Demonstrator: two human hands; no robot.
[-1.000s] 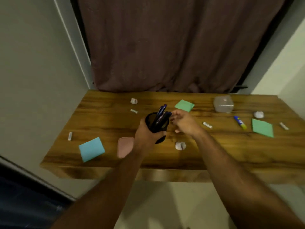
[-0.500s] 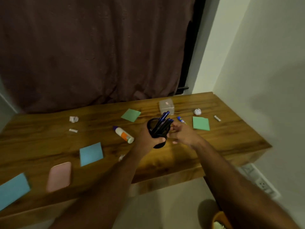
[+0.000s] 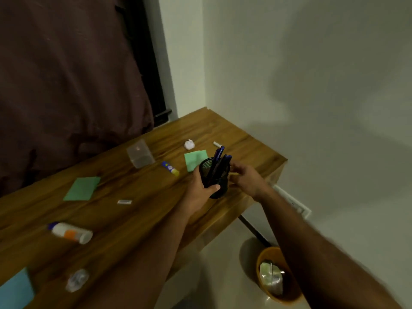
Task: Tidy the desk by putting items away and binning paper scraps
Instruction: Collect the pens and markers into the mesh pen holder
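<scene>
One view only, head cam. Left hand [image 3: 200, 190] grips the black mesh pen holder [image 3: 215, 177], fingers curled round its side and thumb across the front, held tilted above the table [image 3: 138, 217] near the right end. Several blue pens [image 3: 217, 161] stick out of the holder, leaning right. Right hand [image 3: 246, 179] is against the holder's right side, fingers [image 3: 236, 168] curled by the pen tops; cannot tell whether they pinch a pen or just touch the rim.

On the table, loose:
- green sticky note [image 3: 193, 160] just behind the holder, partly hidden by it
- crumpled white paper scrap [image 3: 189, 144] behind that note
- small white stick [image 3: 218, 144] near the far right edge, too small to identify
- blue and yellow glue stick [image 3: 170, 168] lying left of the green note
- clear plastic box [image 3: 140, 156] further left, toward the curtain [image 3: 66, 81]
- second green sticky note [image 3: 82, 188] mid-table
- small white eraser-like piece [image 3: 124, 202] in front of it
- white glue bottle [image 3: 70, 233] with an orange label and blue cap, on its side, near the front left
- blurred clear crumpled item [image 3: 77, 279] near the front edge
- blue sticky note [image 3: 15, 291] at the bottom left corner

Orange bin [image 3: 263, 259] stands on the floor below the table's right end, partly behind the right forearm, with crumpled material inside.
</scene>
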